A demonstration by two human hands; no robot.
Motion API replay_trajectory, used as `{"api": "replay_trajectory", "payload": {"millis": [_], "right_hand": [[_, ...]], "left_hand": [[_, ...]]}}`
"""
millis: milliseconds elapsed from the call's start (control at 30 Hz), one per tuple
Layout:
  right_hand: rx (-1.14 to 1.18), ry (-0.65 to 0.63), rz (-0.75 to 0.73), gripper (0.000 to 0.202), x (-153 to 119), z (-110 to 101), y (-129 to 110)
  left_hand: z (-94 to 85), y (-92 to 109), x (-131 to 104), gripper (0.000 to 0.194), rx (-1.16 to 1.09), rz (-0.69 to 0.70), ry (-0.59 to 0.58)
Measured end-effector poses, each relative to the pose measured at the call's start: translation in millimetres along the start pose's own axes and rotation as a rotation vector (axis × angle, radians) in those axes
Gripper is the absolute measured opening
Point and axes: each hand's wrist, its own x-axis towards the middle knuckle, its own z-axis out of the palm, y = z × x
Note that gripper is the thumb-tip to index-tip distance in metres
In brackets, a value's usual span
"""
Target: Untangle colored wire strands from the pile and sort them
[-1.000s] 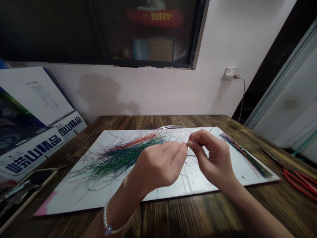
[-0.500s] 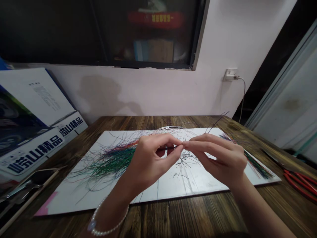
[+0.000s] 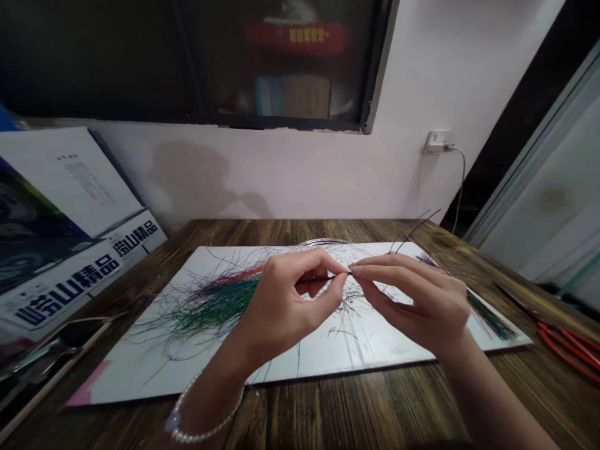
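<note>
Thin dark wires (image 3: 323,279) run through the pinched thumb and forefinger of my left hand (image 3: 293,300). Close to its fingertips, my right hand (image 3: 417,297) pinches at the wires' end, with a small gap between the two hands. Purple wire ends (image 3: 417,230) stick up behind my right hand. Both hands are over a white board (image 3: 290,369). A loose heap of green, blue and red wires (image 3: 210,306) lies on the board to the left, partly behind my left hand. Short dark wire bits (image 3: 344,306) are scattered below my fingers.
Another wire bundle (image 3: 492,315) lies at the board's right end. Red-handled scissors (image 3: 567,350) rest on the wooden table (image 3: 375,406) at the right. Printed boxes (image 3: 70,281) and metal tools (image 3: 42,362) are at the left. A coil (image 3: 323,241) lies behind the board.
My fingertips have moved slightly apart, my right hand a little to the right. The purple wire ends behind it have shifted slightly right.
</note>
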Motion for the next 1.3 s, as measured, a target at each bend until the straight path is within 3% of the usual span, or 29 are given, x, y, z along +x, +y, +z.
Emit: {"api": "replay_trajectory", "payload": {"millis": [267,500,800,1167,1300], "right_hand": [[-0.046,0.017,-0.053,0.017,0.6,1.4,0.5],[-0.107,0.012,-0.033,0.015,-0.9,3.5,-1.4],[-0.024,-0.014,0.181,0.023,-6.6,8.5,-6.8],[0.135,-0.087,0.312,0.017,-4.4,5.8,-6.7],[0.074,-0.09,0.316,0.014,-1.4,3.3,-5.9]], "left_hand": [[-2.9,-0.5,0.5,0.009,0.053,0.012,-0.05],[-1.1,0.5,0.6,0.006,0.251,0.176,0.022],[6.1,-4.5,-3.2,0.01,0.567,0.503,0.157],[3.0,-1.0,-4.8,0.016,0.877,0.719,0.121],[6.3,-3.5,-4.2,0.013,0.809,0.655,0.151]]}}
